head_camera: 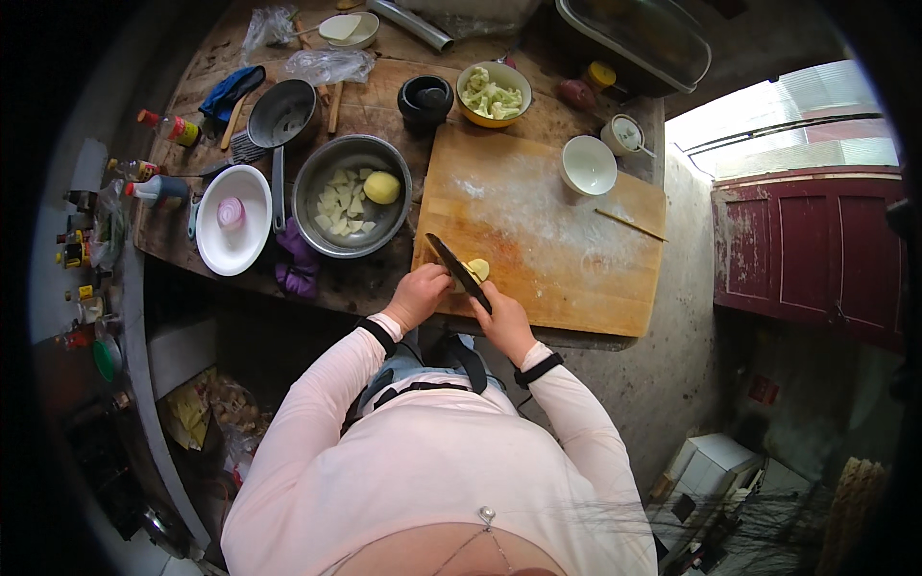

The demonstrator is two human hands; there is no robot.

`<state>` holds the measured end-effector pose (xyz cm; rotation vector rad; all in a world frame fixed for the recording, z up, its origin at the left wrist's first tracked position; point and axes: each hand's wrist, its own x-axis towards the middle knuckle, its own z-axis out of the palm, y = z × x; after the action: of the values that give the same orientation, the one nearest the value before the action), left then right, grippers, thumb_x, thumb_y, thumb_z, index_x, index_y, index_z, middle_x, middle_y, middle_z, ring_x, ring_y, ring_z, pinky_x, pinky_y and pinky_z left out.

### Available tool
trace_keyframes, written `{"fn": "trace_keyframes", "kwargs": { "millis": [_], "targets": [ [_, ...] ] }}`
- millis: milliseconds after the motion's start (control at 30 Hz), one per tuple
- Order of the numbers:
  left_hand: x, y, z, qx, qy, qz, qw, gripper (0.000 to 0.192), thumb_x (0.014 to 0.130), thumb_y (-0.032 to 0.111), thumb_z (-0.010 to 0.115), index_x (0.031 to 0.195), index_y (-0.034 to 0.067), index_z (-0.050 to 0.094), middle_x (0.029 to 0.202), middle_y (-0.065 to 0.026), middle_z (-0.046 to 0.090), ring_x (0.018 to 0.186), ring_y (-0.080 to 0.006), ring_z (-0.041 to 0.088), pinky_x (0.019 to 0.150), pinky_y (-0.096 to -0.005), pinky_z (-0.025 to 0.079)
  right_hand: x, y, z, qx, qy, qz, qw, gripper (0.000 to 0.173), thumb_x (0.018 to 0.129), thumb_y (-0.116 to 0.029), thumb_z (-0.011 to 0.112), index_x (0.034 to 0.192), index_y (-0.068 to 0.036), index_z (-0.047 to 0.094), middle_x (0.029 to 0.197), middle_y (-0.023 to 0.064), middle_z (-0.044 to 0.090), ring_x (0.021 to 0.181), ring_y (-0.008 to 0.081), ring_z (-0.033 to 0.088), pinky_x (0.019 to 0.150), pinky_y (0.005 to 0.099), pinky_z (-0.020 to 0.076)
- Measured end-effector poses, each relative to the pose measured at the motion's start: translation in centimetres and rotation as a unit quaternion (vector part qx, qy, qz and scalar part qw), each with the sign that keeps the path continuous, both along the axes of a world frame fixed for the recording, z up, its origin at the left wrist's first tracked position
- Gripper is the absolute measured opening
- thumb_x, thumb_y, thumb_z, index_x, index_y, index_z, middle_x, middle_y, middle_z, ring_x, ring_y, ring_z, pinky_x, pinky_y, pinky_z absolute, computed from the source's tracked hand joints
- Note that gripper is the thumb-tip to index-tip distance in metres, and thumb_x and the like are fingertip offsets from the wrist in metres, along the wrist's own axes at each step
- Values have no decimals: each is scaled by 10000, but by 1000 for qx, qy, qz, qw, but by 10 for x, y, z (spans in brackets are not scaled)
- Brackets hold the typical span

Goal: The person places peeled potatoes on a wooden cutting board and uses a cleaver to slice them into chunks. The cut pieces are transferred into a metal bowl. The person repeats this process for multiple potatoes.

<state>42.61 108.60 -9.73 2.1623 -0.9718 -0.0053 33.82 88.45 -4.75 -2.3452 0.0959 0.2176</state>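
My right hand [504, 320] is closed around the handle of a dark-bladed kitchen knife [454, 265], over the near left part of a wooden cutting board [576, 302]. Left of the blade, my left hand [423, 291] holds a pale piece of potato, mostly hidden by fingers and knife. A cut potato slice [478, 269] lies just right of the blade. Left of the board stands a metal basin [306, 234] with potato chunks [338, 198] and a whole peeled potato [382, 187].
A white oval bowl [254, 248] holds a purple onion [230, 214]. Beside it is a saucepan [283, 115]. Behind the board stand a black mortar [425, 101] and a bowl of cauliflower [495, 93]. A white bowl [588, 165] and a chopstick [630, 224] rest on the board.
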Motion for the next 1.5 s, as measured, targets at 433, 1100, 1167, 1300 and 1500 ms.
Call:
{"fn": "trace_keyframes", "kwargs": {
  "millis": [433, 1100, 1167, 1300, 1500],
  "targets": [
    [2, 0, -1, 2, -4, -12, 1000, 110, 818, 96, 716, 922, 84, 684, 976, -74, 671, 913, -301, 666, 746, -401, 566, 7, -3, 7, 20, 6, 3, 1000, 238, 990, -242, 642, 1109, -53, 561, 820, 254, 675, 804, 473, 657, 677, 553, 506],
    [-4, 2, -5, 2, 1, 5, 1000, 157, 794, 89, 727, 945, 85, 683, 1015, -73, 673, 918, -296, 665, 756, -396, 568, -3, -15, 35, 53, 62, -2, 997, 234, 983, -208, 672, 1047, -32, 533, 835, 266, 645, 824, 500, 635, 668, 510, 486],
    [-4, 2, -5, -1, 1, 1, 1000, 160, 792, 89, 728, 945, 84, 681, 1011, -74, 672, 922, -296, 664, 758, -395, 568, -4, -14, 34, 63, 63, -5, 996, 233, 983, -206, 671, 1052, -30, 535, 840, 271, 648, 836, 504, 636, 675, 511, 493],
    [-4, 2, -4, 0, 8, 1, 1000, 165, 789, 89, 726, 947, 83, 681, 1012, -75, 669, 937, -296, 662, 761, -396, 568, -4, 3, 5, 56, 19, -30, 998, 264, 984, -220, 663, 1140, -31, 564, 862, 280, 670, 851, 504, 653, 694, 524, 510],
    [-4, -2, 2, -16, 33, 11, 999, 222, 796, 63, 749, 1008, 60, 682, 1036, -120, 655, 983, -342, 651, 825, -423, 553, 8, -1, -19, 64, 11, -45, 997, 273, 985, -251, 657, 1174, -65, 592, 863, 284, 683, 837, 497, 666, 690, 559, 516]
  ]
}}
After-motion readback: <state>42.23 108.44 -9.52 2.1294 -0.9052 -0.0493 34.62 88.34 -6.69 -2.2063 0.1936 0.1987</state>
